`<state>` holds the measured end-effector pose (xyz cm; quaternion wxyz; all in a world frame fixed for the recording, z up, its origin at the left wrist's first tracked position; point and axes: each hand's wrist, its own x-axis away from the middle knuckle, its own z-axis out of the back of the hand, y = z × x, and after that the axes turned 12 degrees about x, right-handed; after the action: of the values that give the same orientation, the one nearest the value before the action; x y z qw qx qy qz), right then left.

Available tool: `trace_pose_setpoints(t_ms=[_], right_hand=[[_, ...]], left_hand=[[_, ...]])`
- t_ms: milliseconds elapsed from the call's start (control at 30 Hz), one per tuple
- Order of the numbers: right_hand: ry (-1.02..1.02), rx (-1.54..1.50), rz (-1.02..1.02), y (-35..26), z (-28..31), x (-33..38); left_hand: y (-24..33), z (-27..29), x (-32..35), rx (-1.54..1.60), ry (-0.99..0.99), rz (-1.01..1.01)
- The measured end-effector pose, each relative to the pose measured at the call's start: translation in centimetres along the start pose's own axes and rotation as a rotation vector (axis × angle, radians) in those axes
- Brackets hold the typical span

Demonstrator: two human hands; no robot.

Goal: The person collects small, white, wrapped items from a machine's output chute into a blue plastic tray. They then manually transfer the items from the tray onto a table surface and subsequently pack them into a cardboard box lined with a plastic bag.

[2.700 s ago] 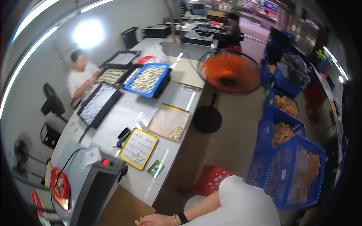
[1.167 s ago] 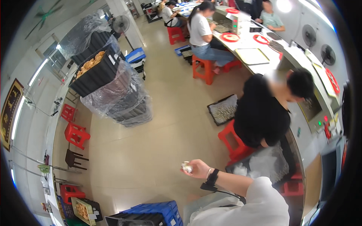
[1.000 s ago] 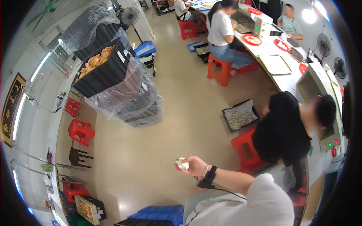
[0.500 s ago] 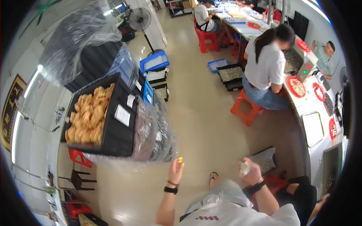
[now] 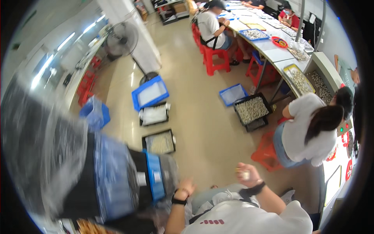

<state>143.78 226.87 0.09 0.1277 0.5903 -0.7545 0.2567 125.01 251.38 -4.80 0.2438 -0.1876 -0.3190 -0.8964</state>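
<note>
My left hand (image 5: 187, 186), with a black band at the wrist, hangs at my left side beside the plastic-wrapped crate stack (image 5: 117, 175). Its fingers look loosely stretched and hold nothing that shows, though motion blurs them. In front of my body on the right, my right hand (image 5: 252, 174) is raised and closed round a small whitish bundle (image 5: 245, 175), whose kind I cannot make out. A yellow spot shows at one of its fingertips. Another black band circles that wrist.
Left of the aisle lie a blue tray (image 5: 151, 93) and a black tray of pale pieces (image 5: 159, 142); a standing fan (image 5: 122, 39) is beyond. At right, a crate of small pieces (image 5: 252, 110) stands near a seated person (image 5: 307, 130) on a red stool (image 5: 267, 152), along a long worktable (image 5: 283, 55).
My view has moved forward along the aisle. The crate stack has slid to the lower left, and the seated person appears nearer. My right hand still holds the whitish bundle.
</note>
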Motion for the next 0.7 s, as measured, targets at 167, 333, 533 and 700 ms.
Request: trace_pose_setpoints(t_ms=[167,333,533,700], right_hand=[[0.322,0.569,0.292,-17.0,-4.1,-6.2],[0.288,0.626,0.351,-31.2,-10.7,-31.4],[-0.533,0.700,0.049,-43.7,-31.5,-63.9],[-0.371,0.653,-0.197,-57.8,-38.2,-85.0]], left_hand=[[15.2,26.6,-22.8,0.484,0.365,-0.750],[11.7,32.5,-42.2,0.560,0.206,-0.852],[-12.2,39.8,-50.5,0.861,0.015,0.381],[-20.7,56.3,-71.4,-0.366,0.292,-0.079]])
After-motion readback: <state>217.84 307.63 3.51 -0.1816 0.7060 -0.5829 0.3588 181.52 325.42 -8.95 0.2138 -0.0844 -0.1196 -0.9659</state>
